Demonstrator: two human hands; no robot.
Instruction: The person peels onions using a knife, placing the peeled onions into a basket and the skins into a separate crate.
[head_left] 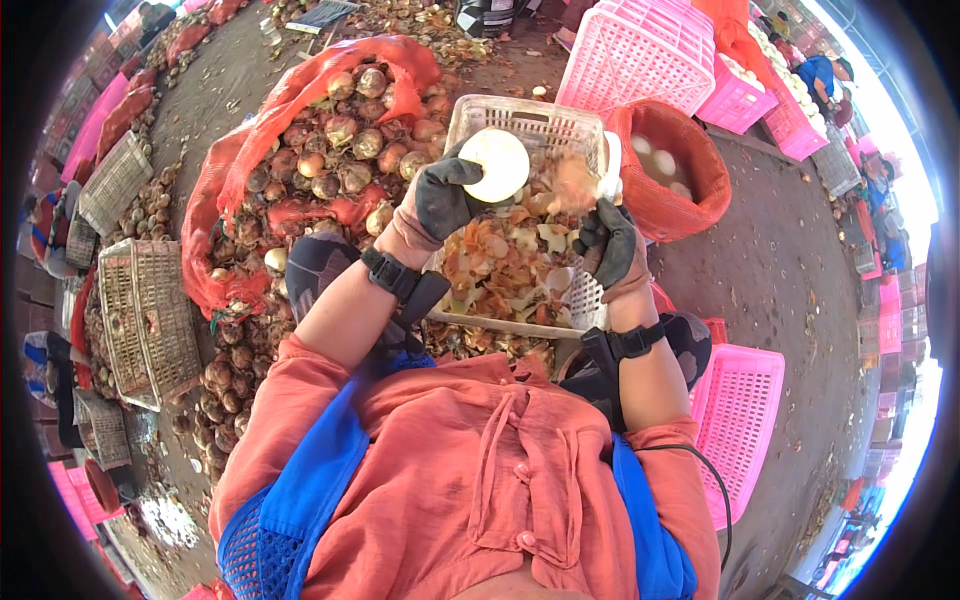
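Observation:
Both of my hands wear dark gloves. My left hand (447, 200) is closed around a peeled white onion (496, 165), held over the crate. At the crate's right side my right hand (615, 248) has its fingers curled round a slim white tool (611, 170), whose kind I cannot make out. A blurred piece of brown onion skin (573, 184) hangs between the hands. Below them the white plastic crate (520, 112) holds a heap of onion peels (505, 262). Left of it, a red mesh sack (225, 190) lies spread with many unpeeled onions (340, 140).
A red mesh-lined tub (690, 200) with peeled onions stands right of the crate. Pink crates (640, 60) are stacked behind it, and another pink crate (740, 425) sits by my right leg. Left are a dirty white crate (150, 320) and loose onions (225, 390). Other people work at both edges.

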